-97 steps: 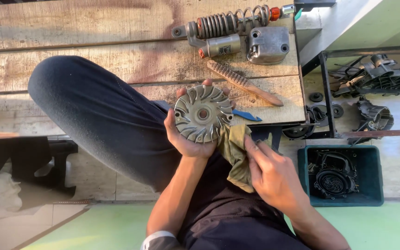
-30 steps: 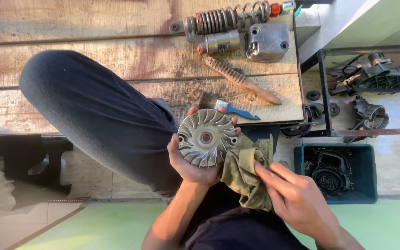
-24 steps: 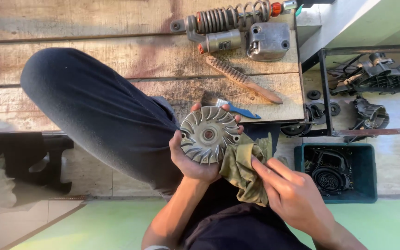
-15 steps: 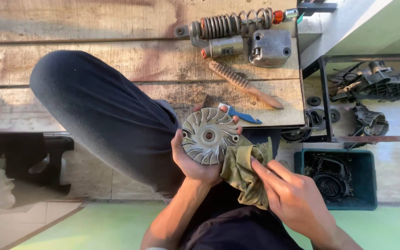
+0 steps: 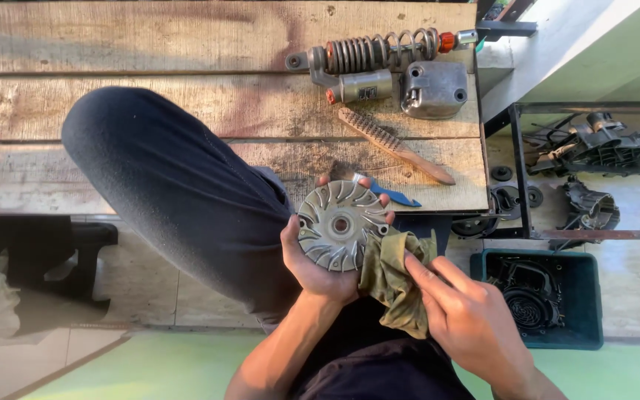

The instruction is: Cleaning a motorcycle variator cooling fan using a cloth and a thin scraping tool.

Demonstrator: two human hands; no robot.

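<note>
My left hand [image 5: 320, 263] grips a round grey metal finned disc [image 5: 341, 224] from below and behind, fingertips curling over its top edge. My right hand [image 5: 468, 318] pinches a crumpled olive-green rag [image 5: 394, 278] and presses it against the disc's lower right rim. Both sit just in front of a wooden bench [image 5: 187, 96], above my dark trouser leg [image 5: 179, 192], which is bent up on the bench.
On the bench lie a coil-spring shock absorber [image 5: 372, 55], a grey metal cover [image 5: 432, 89], a wooden wire brush [image 5: 394, 144] and a blue-handled tool [image 5: 390, 194]. To the right stand a teal bin [image 5: 546, 304] with an engine part and a metal rack [image 5: 594, 155] of dark parts.
The disc and both hands have shifted slightly as the rag rubs along the disc's right edge; the view has drifted a little. Nothing was picked up or let go.
</note>
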